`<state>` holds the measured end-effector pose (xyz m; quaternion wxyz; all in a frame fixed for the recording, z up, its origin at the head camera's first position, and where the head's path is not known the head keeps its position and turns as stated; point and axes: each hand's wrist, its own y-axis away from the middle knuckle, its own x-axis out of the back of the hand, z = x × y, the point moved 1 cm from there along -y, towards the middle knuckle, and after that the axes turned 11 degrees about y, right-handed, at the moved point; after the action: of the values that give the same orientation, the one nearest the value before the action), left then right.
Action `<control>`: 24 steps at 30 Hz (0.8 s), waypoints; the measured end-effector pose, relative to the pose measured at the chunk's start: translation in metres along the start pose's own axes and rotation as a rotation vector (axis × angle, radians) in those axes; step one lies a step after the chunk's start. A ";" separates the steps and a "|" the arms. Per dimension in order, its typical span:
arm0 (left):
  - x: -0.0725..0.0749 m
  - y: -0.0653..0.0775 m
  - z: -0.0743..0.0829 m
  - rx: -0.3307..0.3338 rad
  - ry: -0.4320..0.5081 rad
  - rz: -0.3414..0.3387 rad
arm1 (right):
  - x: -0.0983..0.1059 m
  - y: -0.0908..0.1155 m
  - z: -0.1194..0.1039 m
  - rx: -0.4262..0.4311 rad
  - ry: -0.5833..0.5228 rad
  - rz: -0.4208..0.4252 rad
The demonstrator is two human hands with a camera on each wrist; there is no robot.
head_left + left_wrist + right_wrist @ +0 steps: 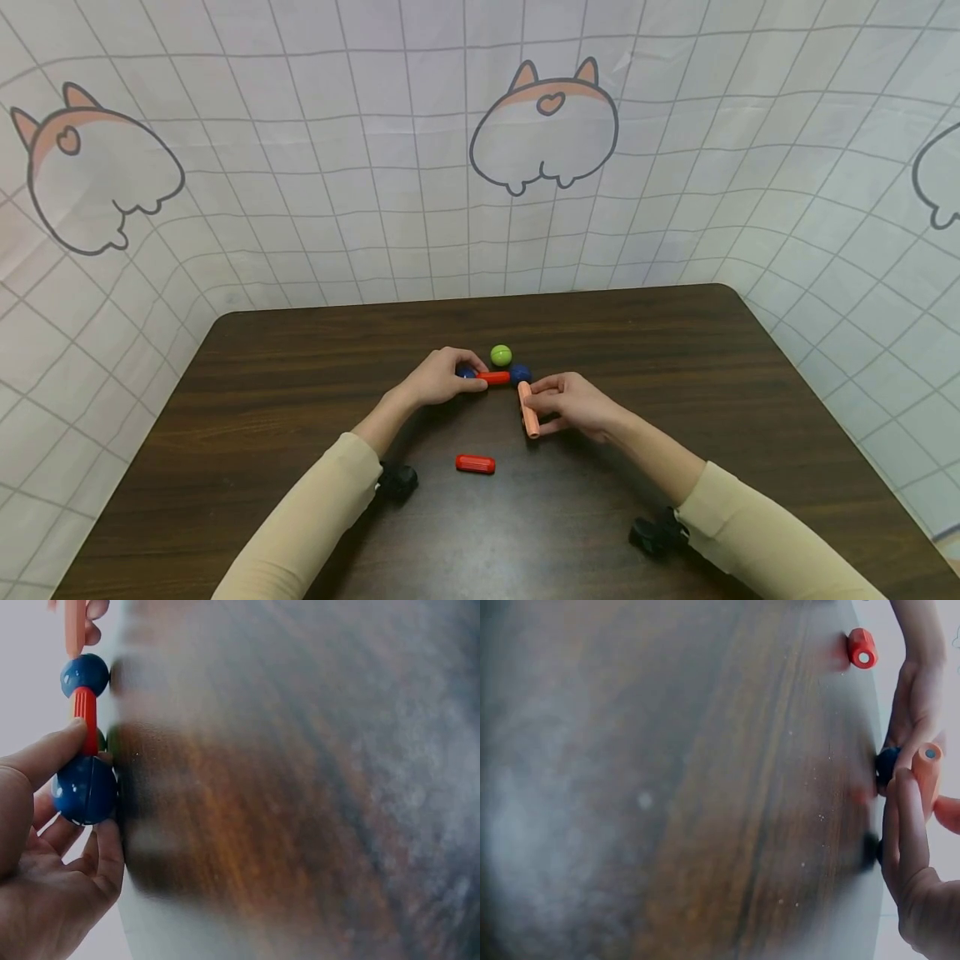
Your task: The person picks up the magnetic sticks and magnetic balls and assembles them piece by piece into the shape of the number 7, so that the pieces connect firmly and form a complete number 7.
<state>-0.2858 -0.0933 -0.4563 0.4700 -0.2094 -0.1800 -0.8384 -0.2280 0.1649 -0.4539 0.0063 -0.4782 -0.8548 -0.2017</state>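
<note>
A short red rod (493, 378) lies between two dark blue balls, one at each end. My left hand (442, 377) holds its left end, with the thumb on the rod and the fingers around the left blue ball (85, 790). The orange toy rod (528, 410) is pinched between thumb and fingers of my right hand (573, 406). Its far end meets the right blue ball (520, 374), and a pale round spot marks its near end in the right wrist view. Just behind the red rod sits a lime green ball (501, 356).
Nearer the front, a second red rod (476, 464) lies loose on the dark wooden table (300, 417). A white gridded curtain (375, 167) with cartoon animals surrounds the table's back and sides. Black wrist cameras hang under both sleeves.
</note>
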 end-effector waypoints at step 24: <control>0.000 -0.001 0.000 -0.002 -0.029 0.004 | -0.010 -0.012 -0.002 -0.108 -0.103 -0.005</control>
<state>-0.2865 -0.0927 -0.4563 0.4687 -0.2226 -0.1856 -0.8345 -0.2330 0.1509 -0.4582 -0.0640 -0.4854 -0.8431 -0.2225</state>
